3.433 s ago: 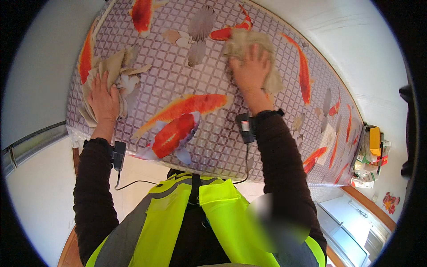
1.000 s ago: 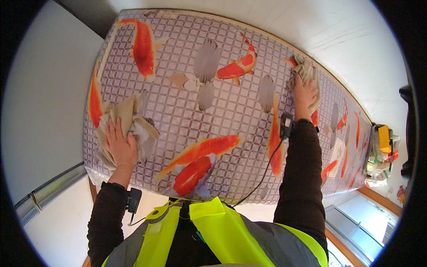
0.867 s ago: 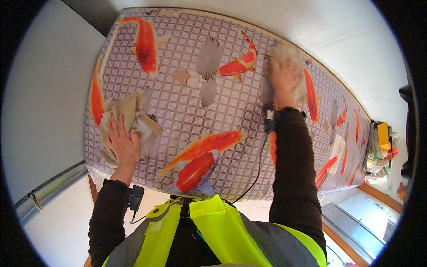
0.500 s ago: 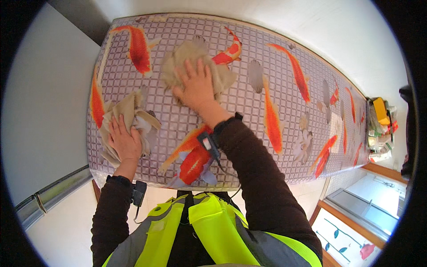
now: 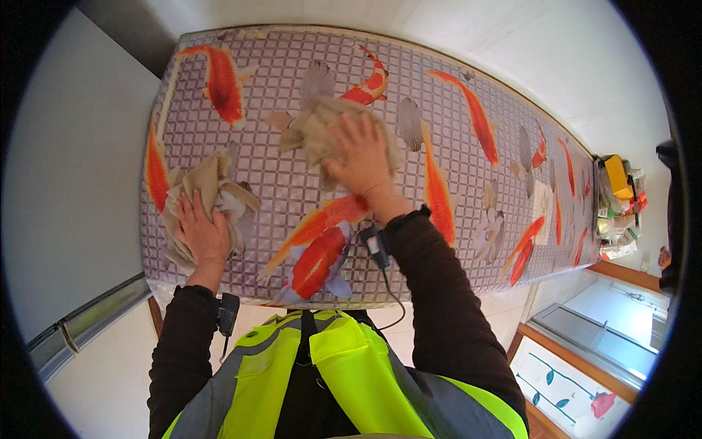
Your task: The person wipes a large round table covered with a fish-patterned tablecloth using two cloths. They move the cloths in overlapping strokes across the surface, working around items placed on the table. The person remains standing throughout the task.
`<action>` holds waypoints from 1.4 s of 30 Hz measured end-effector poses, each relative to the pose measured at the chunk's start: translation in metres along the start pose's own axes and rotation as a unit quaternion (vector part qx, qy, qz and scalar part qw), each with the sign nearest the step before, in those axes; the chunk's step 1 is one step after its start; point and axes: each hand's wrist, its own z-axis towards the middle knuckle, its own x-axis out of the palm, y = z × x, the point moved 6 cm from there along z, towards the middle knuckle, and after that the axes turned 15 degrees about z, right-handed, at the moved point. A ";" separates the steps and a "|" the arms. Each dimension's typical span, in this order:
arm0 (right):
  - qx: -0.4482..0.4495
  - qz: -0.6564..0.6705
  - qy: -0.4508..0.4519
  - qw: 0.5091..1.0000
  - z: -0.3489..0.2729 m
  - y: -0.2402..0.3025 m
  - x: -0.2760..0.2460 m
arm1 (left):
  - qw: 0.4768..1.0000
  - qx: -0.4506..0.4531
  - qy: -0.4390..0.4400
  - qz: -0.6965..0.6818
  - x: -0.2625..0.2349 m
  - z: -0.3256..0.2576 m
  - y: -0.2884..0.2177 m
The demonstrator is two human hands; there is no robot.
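Observation:
My right hand (image 5: 363,159) lies flat with its fingers spread on a crumpled beige cloth (image 5: 313,132), pressing it onto the table cover. The table cover (image 5: 274,172) carries a grid pattern with printed orange and red fish. Toward the table's left end, my left hand (image 5: 202,233) rests palm down on a second beige cloth (image 5: 208,175), fingers stretched out. That cloth is bunched up and partly hidden under the hand. Both wrists wear dark bands with small black devices.
A pale grey panel (image 5: 73,168) stands close along the table's left end. The white wall (image 5: 468,33) runs behind the far edge. Bags and packages, one of them yellow (image 5: 618,177), sit past the right end. A wood-framed glass-topped piece (image 5: 592,333) is at the lower right.
My right hand has slid the cloth to the right and slightly nearer across the table cover. My left hand and its cloth have stayed in place.

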 end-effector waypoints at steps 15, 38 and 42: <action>0.393 -0.191 -0.110 0.893 -0.042 -0.242 -0.089 | 1.000 0.002 0.004 0.010 0.001 0.000 0.000; 0.128 -0.048 -0.090 0.986 -0.040 -0.116 -0.055 | 0.999 0.023 0.017 0.016 0.004 0.000 0.004; 0.124 -0.043 -0.085 0.988 -0.054 -0.108 -0.059 | 0.999 0.030 -0.006 0.012 0.005 0.004 0.003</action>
